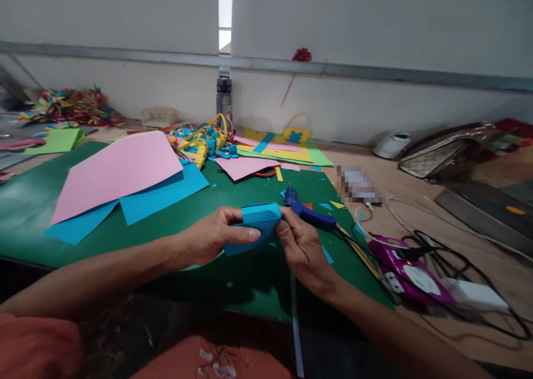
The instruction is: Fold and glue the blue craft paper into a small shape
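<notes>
A small folded blue paper box (261,215) is held between both hands above the front of the green mat (183,290). My left hand (225,229) grips its left side, thumb lying across the near face and fingers behind. On the other side, my right hand (302,246) pinches the right edge, its thumb bent against the paper. Just beyond the right hand lies a blue hot glue gun (310,213), its cord running right. To the left, a pink sheet (120,173) rests over blue sheets (166,193).
A purple power strip (410,273) with tangled cables stands at the right, near a phone (358,185). Behind are finished-looking yellow and blue paper pieces (204,143), a bottle (224,99), a white container (392,145) and a handbag (441,151). Paper scraps (75,106) pile at far left.
</notes>
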A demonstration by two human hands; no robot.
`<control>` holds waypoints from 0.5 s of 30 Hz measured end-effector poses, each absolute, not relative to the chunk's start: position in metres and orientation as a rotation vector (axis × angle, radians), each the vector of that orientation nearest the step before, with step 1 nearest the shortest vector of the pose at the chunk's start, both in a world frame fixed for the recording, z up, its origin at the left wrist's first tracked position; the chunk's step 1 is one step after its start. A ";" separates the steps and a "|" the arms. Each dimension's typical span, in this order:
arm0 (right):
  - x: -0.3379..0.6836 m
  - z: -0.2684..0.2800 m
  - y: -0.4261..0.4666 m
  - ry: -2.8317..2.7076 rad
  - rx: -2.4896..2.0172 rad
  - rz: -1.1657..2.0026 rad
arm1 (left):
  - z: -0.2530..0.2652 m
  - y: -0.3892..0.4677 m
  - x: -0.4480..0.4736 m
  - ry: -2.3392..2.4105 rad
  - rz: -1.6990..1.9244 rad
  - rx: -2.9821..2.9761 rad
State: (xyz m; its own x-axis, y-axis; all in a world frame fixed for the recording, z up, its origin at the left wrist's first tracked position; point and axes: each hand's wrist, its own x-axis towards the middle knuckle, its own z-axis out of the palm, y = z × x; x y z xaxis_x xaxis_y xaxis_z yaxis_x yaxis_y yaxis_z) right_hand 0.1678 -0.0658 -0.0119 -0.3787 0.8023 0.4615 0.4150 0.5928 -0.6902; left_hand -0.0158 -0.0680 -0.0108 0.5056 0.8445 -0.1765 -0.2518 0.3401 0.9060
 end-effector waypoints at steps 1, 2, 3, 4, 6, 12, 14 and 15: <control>0.168 -0.012 -0.066 -2.009 -0.962 0.597 | -0.011 -0.068 -0.016 0.734 0.799 0.971; 0.167 -0.012 -0.065 -2.012 -0.958 0.592 | -0.012 -0.068 -0.016 0.733 0.795 0.969; 0.167 -0.012 -0.065 -2.015 -0.951 0.587 | -0.012 -0.068 -0.016 0.733 0.792 0.964; 0.167 -0.012 -0.064 -2.017 -0.943 0.582 | -0.013 -0.069 -0.016 0.732 0.793 0.959; 0.167 -0.013 -0.063 -2.022 -0.922 0.571 | -0.014 -0.069 -0.015 0.729 0.802 0.948; 0.168 -0.015 -0.064 -2.039 -0.900 0.540 | -0.013 -0.070 -0.015 0.728 0.823 0.934; 0.169 -0.015 -0.063 -2.046 -0.907 0.546 | -0.013 -0.070 -0.015 0.729 0.827 0.939; 0.169 -0.015 -0.063 -2.049 -0.911 0.548 | -0.013 -0.070 -0.015 0.730 0.827 0.939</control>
